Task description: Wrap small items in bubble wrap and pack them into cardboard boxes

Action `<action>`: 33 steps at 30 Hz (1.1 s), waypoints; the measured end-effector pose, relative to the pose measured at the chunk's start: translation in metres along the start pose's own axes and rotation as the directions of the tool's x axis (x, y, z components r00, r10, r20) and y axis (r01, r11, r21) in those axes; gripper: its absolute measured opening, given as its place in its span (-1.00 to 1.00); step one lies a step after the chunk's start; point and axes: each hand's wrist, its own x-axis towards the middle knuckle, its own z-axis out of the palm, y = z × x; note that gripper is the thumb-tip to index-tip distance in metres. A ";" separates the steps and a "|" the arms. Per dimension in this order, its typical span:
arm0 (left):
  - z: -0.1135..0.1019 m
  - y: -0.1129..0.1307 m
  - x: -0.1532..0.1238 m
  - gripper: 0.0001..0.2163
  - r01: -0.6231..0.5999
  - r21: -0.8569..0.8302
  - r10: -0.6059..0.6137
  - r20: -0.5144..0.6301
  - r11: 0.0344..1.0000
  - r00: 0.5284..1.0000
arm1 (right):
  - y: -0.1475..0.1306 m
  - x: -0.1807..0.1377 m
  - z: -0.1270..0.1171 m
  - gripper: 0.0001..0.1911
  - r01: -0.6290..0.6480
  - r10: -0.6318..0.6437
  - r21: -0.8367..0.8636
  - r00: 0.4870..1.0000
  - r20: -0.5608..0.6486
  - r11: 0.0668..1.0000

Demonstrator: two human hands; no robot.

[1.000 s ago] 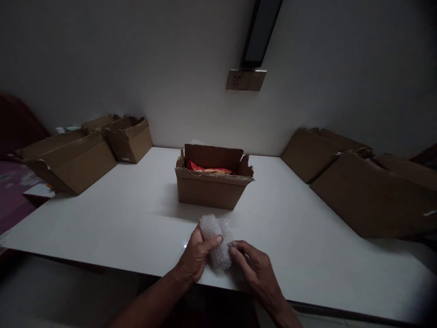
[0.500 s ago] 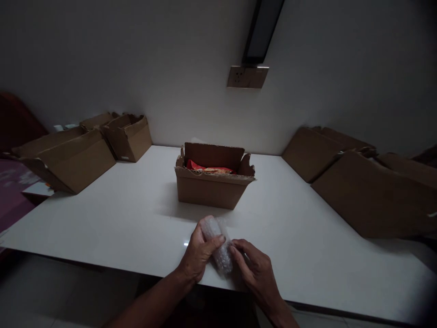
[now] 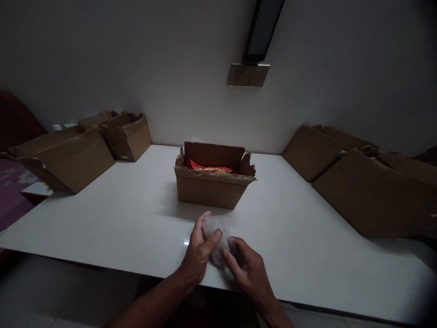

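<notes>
Close to the table's front edge, my left hand [image 3: 200,250] is closed around a bundle of clear bubble wrap [image 3: 218,228], its thumb pressed on top. Whatever the wrap may contain cannot be made out. My right hand [image 3: 247,266] grips the bundle's right side, thumb and fingers against the plastic. Just beyond my hands an open cardboard box [image 3: 210,190] stands upright on the white table [image 3: 136,228]. Inside the box, part of a red packet [image 3: 208,168] shows below the rim.
Several open cardboard boxes stand at the left, among them a long box [image 3: 73,159] and a smaller box [image 3: 131,136]. More cardboard boxes [image 3: 372,196] line the right side. A wall socket [image 3: 248,75] and a dark screen [image 3: 262,32] are on the wall behind.
My right hand has shifted slightly left, its thumb now farther onto the bubble wrap. The bundle has turned a little more upright and looks wider at its top.
</notes>
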 end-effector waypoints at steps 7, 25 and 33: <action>-0.004 0.010 0.001 -0.41 0.096 -0.107 -0.078 0.160 0.990 0.984 | -0.011 0.006 -0.010 -0.74 -0.152 0.134 0.171 0.984 0.114 0.973; -0.007 0.025 -0.004 -0.62 -0.010 -0.071 0.021 0.160 0.997 0.987 | -0.013 0.015 -0.006 -0.66 -0.016 0.007 0.060 0.990 0.144 0.998; -0.019 0.029 -0.004 -0.72 -0.051 -0.091 0.062 0.129 0.995 0.990 | -0.019 0.024 0.005 -0.61 0.004 -0.010 0.031 0.980 0.197 1.000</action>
